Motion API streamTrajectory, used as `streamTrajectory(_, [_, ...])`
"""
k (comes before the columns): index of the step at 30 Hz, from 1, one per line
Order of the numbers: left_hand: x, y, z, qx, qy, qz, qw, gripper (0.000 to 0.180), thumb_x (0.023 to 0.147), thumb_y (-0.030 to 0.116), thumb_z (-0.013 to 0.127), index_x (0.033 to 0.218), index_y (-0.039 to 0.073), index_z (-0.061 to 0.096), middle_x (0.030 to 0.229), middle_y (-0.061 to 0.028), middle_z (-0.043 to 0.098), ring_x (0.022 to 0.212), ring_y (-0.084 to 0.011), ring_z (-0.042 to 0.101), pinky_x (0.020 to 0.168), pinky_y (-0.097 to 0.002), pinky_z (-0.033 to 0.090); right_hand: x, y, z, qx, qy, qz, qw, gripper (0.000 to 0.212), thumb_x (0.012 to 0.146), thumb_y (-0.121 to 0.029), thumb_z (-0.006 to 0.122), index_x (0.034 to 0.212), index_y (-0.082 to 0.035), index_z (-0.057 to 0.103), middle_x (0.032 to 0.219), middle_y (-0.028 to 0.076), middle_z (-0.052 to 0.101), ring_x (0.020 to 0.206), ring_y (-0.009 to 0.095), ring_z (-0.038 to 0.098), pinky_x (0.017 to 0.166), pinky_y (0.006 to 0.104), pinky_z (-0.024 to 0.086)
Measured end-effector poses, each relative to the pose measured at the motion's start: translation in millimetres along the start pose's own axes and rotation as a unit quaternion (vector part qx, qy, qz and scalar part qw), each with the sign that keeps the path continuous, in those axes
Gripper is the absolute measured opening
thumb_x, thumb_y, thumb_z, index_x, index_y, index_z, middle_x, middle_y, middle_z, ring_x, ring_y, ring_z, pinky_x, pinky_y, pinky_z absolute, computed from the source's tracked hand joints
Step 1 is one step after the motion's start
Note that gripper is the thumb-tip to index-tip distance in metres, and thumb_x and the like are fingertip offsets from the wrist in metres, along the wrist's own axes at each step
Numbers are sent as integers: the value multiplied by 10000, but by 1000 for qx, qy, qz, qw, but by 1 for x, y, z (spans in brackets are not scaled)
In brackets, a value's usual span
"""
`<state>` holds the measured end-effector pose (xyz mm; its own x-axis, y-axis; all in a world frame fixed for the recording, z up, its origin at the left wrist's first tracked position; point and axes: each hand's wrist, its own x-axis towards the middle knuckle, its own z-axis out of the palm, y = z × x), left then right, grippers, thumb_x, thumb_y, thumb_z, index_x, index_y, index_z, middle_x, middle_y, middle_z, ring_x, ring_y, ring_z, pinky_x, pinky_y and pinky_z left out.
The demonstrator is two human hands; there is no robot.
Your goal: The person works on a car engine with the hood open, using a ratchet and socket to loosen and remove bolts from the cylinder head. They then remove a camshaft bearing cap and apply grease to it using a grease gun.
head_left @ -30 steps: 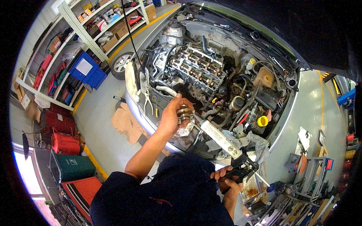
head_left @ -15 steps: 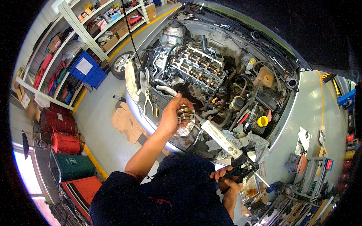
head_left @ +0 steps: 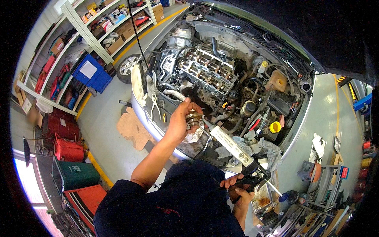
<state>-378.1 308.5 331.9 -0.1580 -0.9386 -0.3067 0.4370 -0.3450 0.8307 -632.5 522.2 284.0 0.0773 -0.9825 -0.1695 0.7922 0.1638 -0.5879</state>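
My left hand (head_left: 180, 121) is closed around a round metal part (head_left: 194, 119) with ringed, shiny rims, raised over the front edge of the engine bay. Lower right, my right hand (head_left: 239, 191) wraps the black handle of a caulking gun (head_left: 256, 173). A white sealant cartridge (head_left: 232, 146) sits in the gun, slanting up and left. Its grey nozzle (head_left: 207, 123) points at the metal part, with its tip at or very close to the rim; contact cannot be made out. Beyond lies the engine (head_left: 209, 71) with its camshafts exposed.
Pliers (head_left: 155, 106) and a yellow-handled screwdriver (head_left: 164, 117) lie on the car's front left edge. Grey rags (head_left: 270, 152) and a yellow cap (head_left: 274, 126) rest at the right front. The raised hood (head_left: 316, 31) overhangs the far right. Shelves (head_left: 89, 37) stand at the left.
Almost nothing differs. Both hands, the metal part and the caulking gun keep nearly the same place.
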Motion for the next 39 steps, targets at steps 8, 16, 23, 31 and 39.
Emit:
streamTrajectory(8, [1, -2, -1, -1, 2, 3, 1000, 589, 1078, 536, 328, 917, 42, 606, 614, -44, 521, 421, -104, 399, 404, -258, 245, 1, 3, 3, 12, -9, -37, 999, 416, 826, -98, 673, 1216, 2, 571, 968, 209, 607, 874, 385, 609, 804, 599, 481])
streamTrajectory(16, [2, -2, -1, 4, 2, 7, 1000, 596, 1077, 543, 324, 914, 44, 607, 599, -37, 512, 415, -103, 396, 399, -260, 245, -1, 0, 0, -2, -1, 0, 1000, 475, 745, -52, 622, 1215, -68, 554, 992, 150, 616, 913, 336, 614, 879, 588, 457])
streamTrajectory(23, [1, 0, 1, 6, 14, 3, 1000, 589, 1076, 537, 332, 908, 46, 610, 621, -35, 526, 419, -106, 421, 396, -258, 253, -1, 0, 0, 3, 7, 3, 1000, 465, 737, -49, 624, 1196, -69, 555, 982, 146, 614, 906, 335, 614, 870, 589, 462])
streamTrajectory(31, [2, 1, 2, 4, -3, 4, 1000, 582, 1077, 535, 332, 923, 45, 607, 615, -43, 526, 420, -106, 424, 397, -257, 257, -1, -2, 2, -4, 6, -4, 1000, 453, 741, -52, 631, 1187, -66, 553, 979, 142, 609, 899, 330, 612, 863, 589, 465])
streamTrajectory(39, [2, 0, 4, 10, 12, 8, 1000, 588, 1076, 540, 325, 915, 46, 601, 582, -41, 510, 412, -104, 412, 395, -256, 261, 0, 0, 2, 11, -11, -38, 999, 380, 846, -71, 662, 1211, 4, 587, 977, 204, 614, 885, 381, 615, 807, 592, 483])
